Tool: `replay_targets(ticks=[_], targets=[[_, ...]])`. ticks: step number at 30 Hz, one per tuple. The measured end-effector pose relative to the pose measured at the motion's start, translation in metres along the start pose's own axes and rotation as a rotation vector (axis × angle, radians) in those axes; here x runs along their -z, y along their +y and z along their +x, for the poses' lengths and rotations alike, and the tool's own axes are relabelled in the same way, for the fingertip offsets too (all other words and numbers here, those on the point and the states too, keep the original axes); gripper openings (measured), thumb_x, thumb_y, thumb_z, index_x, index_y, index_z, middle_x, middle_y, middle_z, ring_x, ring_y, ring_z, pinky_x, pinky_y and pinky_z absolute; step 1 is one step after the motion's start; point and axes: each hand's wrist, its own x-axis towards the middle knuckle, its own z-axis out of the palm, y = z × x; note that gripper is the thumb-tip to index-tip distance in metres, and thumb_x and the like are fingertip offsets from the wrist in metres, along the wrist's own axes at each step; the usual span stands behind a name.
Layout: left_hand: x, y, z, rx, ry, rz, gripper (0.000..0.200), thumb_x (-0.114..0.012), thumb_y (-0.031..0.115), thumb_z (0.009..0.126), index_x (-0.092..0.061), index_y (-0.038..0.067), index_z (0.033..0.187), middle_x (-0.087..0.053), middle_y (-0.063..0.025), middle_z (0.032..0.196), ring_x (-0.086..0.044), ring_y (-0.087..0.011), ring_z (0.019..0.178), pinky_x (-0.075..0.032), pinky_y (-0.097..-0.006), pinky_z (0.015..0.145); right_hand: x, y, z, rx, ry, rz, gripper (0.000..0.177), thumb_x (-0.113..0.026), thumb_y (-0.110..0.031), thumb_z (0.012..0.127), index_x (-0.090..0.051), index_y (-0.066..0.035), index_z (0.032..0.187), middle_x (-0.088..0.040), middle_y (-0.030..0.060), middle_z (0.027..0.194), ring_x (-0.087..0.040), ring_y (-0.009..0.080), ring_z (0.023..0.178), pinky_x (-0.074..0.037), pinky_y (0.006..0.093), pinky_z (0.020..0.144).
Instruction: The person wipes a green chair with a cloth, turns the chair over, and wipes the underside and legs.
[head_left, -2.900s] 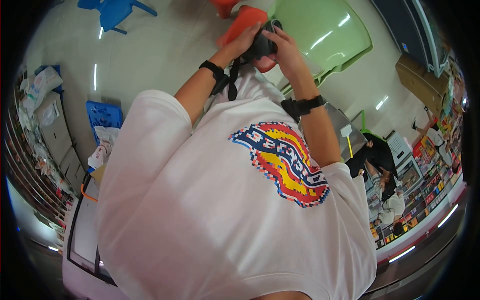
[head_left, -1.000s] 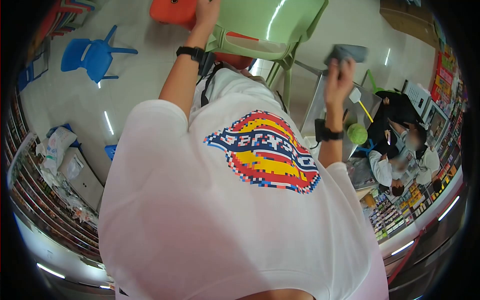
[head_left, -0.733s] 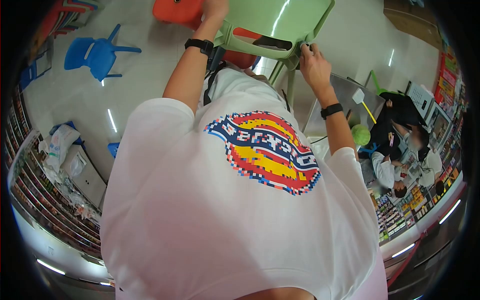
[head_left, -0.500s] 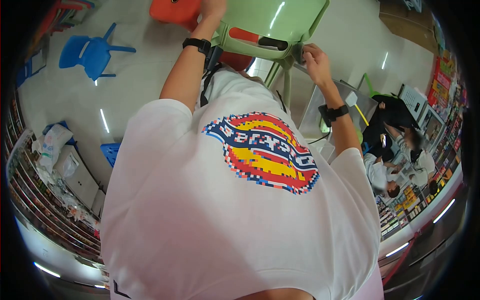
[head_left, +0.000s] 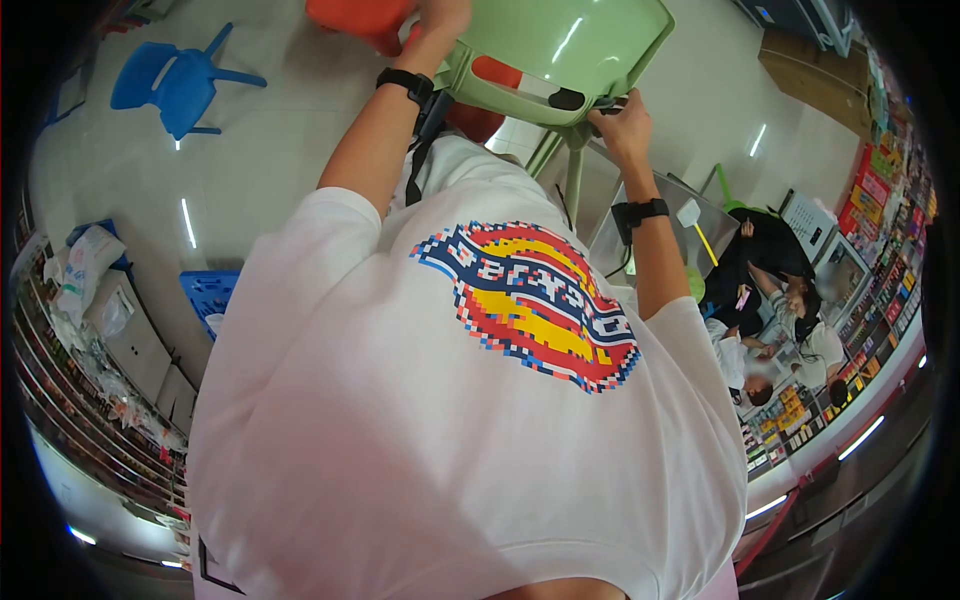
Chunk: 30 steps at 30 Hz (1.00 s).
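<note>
A light green plastic chair (head_left: 560, 45) stands in front of me, with a slot between its seat and lower back edge. My left hand (head_left: 443, 18) is at the chair's left side, beside an orange-red seat (head_left: 355, 18); the top edge of the view cuts it off and its fingers are hidden. At the chair's right corner, my right hand (head_left: 625, 122) has its fingers closed on a small dark grey, cloth-like piece (head_left: 606, 104), pressed against the green plastic. Both wrists wear black bands.
A blue chair (head_left: 175, 90) stands on the tiled floor at left, with a blue crate (head_left: 210, 300) nearer. Shelves of goods (head_left: 80, 370) line the left. People (head_left: 775, 320) are by the counter at right, near a cardboard box (head_left: 815, 85).
My right hand has moved in against the chair's right corner, and its wrist has turned. My left hand has shifted slightly right and down. The whole view has tilted a little.
</note>
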Motion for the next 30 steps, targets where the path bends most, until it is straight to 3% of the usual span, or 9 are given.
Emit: replay_targets(ticks=[2,6,12,15,20,26,30], targets=[[-0.001,0.005,-0.004,-0.017,-0.012,0.109,0.061,-0.060,0.054,0.099,-0.069,-0.005,0.111,-0.072,-0.0228,0.093,-0.072,-0.0375,0.087,-0.053,-0.0488,0.079,0.008,-0.008,0.003,-0.092,-0.150,-0.174,0.061,-0.090,-0.028,0.065,-0.059,0.005,0.106,-0.073,0.0254,0.098,-0.073,0.0390,0.087,-0.058,0.0453,0.078],[0.005,0.036,-0.025,0.013,-0.091,-0.018,0.061,-0.060,0.053,0.100,-0.069,-0.006,0.114,-0.072,-0.0236,0.093,-0.072,-0.0366,0.087,-0.054,-0.0485,0.079,0.002,0.001,0.002,-0.144,-0.149,-0.137,0.064,-0.090,-0.025,0.064,-0.058,0.007,0.108,-0.073,0.0248,0.096,-0.073,0.0403,0.087,-0.058,0.0463,0.078],[-0.004,0.019,-0.010,-0.048,-0.144,-0.002,0.061,-0.060,0.048,0.103,-0.067,-0.009,0.121,-0.072,-0.0247,0.093,-0.072,-0.0354,0.088,-0.054,-0.0477,0.081,-0.014,0.015,-0.010,-0.136,-0.018,0.045,0.067,-0.088,-0.018,0.066,-0.055,0.003,0.121,-0.074,0.0243,0.093,-0.074,0.0396,0.084,-0.059,0.0470,0.077],[0.003,0.031,-0.022,-0.077,-0.074,-0.021,0.064,-0.059,0.051,0.102,-0.067,-0.009,0.118,-0.073,-0.0254,0.095,-0.072,-0.0369,0.089,-0.054,-0.0480,0.081,-0.017,0.016,-0.013,-0.135,0.012,0.081,0.073,-0.086,-0.017,0.068,-0.053,0.002,0.130,-0.073,0.0221,0.081,-0.074,0.0386,0.076,-0.058,0.0462,0.073],[0.017,0.038,-0.029,0.004,-0.094,0.114,0.068,-0.054,0.057,0.102,-0.068,-0.008,0.116,-0.074,-0.0265,0.101,-0.072,-0.0414,0.099,-0.053,-0.0493,0.086,-0.022,0.003,-0.037,0.032,0.166,0.098,0.068,-0.075,-0.017,0.082,-0.049,0.004,0.141,-0.068,0.0218,0.070,-0.070,0.0404,0.065,-0.055,0.0458,0.066],[0.021,0.050,-0.041,0.002,-0.020,0.125,0.067,-0.055,0.056,0.102,-0.069,-0.008,0.115,-0.074,-0.0268,0.102,-0.072,-0.0411,0.103,-0.053,-0.0488,0.088,-0.037,0.019,-0.042,0.062,0.230,-0.138,0.059,-0.072,-0.021,0.090,-0.053,0.003,0.140,-0.069,0.0217,0.071,-0.070,0.0415,0.066,-0.054,0.0495,0.066],[0.013,0.027,-0.028,-0.089,0.012,0.125,0.064,-0.056,0.054,0.102,-0.069,-0.007,0.114,-0.073,-0.0276,0.102,-0.072,-0.0426,0.102,-0.053,-0.0500,0.087,-0.030,0.005,-0.035,-0.044,0.254,-0.038,0.054,-0.072,-0.028,0.090,-0.060,0.002,0.134,-0.070,0.0224,0.072,-0.070,0.0432,0.069,-0.055,0.0515,0.071]])
